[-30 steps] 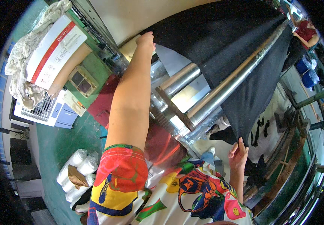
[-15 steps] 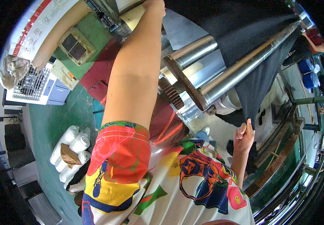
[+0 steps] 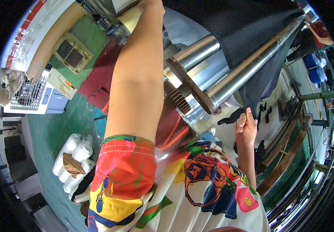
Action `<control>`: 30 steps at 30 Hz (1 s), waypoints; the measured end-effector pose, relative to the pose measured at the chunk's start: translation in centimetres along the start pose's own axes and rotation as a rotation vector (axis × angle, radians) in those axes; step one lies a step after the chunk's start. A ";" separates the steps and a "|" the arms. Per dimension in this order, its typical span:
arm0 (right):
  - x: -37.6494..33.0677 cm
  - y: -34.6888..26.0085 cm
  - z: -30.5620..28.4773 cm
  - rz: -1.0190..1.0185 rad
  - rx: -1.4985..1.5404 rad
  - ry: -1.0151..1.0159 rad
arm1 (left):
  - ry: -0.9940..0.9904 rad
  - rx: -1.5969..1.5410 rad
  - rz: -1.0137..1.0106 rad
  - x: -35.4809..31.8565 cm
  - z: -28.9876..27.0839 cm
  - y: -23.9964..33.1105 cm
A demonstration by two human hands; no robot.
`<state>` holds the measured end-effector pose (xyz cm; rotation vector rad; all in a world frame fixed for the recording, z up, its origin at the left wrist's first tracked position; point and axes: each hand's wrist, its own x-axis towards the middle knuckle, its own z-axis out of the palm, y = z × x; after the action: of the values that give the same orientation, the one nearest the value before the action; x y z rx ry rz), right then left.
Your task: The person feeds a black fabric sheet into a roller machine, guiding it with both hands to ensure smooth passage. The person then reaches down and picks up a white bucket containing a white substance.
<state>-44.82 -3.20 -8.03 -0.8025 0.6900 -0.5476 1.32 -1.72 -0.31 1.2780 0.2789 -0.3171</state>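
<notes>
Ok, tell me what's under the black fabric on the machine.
Under the black fabric, shiny metal rollers show where the cloth ends; the right hand grips its hanging edge. How far the rollers run beneath is covered.

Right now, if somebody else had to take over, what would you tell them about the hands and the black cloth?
Left hand: stretched up to the top of the machine, at the edge of the black cloth; its grip is cut off by the picture's rim.
Right hand: pinching the cloth's lower corner, below the rollers.
Done: the cloth lies draped over the rollers.
Left: it hangs bunched at the corner, not smooth yet.
</notes>
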 end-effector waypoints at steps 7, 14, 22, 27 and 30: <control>0.9 0.5 0.3 0.042 0.072 -0.048 | -0.156 0.115 0.062 0.3 -0.1 -0.5; 1.3 0.2 2.7 0.066 -0.022 -0.064 | -0.320 0.200 0.185 1.0 0.2 -0.8; 3.8 1.5 3.6 0.162 0.094 -0.180 | 0.042 -0.142 0.037 4.2 -0.7 -1.2; 5.3 1.7 3.6 0.188 0.264 -0.277 | 0.012 -0.016 0.016 3.5 0.5 -3.0; 5.5 2.2 4.0 0.203 0.324 -0.417 | -0.363 0.202 0.094 2.9 -0.5 -2.7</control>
<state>-37.87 -3.73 -9.64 -0.5106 0.2818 -0.2826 2.92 -2.20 -3.93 1.3988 -0.1258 -0.4980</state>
